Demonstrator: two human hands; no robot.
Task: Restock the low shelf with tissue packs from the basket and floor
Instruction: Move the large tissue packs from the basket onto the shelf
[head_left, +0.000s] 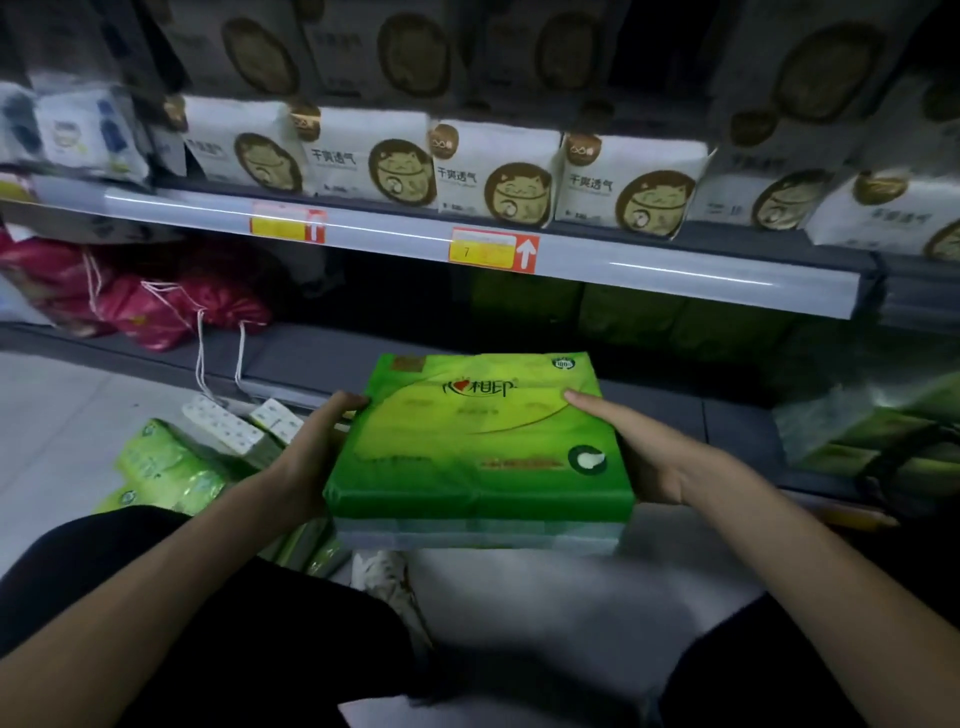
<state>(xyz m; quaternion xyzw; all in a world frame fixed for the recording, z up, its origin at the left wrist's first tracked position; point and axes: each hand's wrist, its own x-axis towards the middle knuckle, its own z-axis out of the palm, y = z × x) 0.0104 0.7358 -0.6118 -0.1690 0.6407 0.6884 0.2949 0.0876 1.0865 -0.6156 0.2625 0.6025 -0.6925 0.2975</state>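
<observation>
The low shelf (332, 353) runs across ahead. Just before its lip, held off the floor, is the green tissue pack (478, 441). It is probably light, squashy and slick in its film, so its two short sides suit gripping. The left hand (311, 457) and right hand (639, 447) curl round those sides.

Shop aisle: stocked shelves (467, 244), price tags (493, 251), packaged goods (628, 182).

The tissue pack (478, 447) is held between the left hand (306, 457) and right hand (644, 457), before the low shelf (332, 353). Floor packs (166, 467) lie to its left; drawstring bags (150, 312) sit on the shelf's left end.
</observation>
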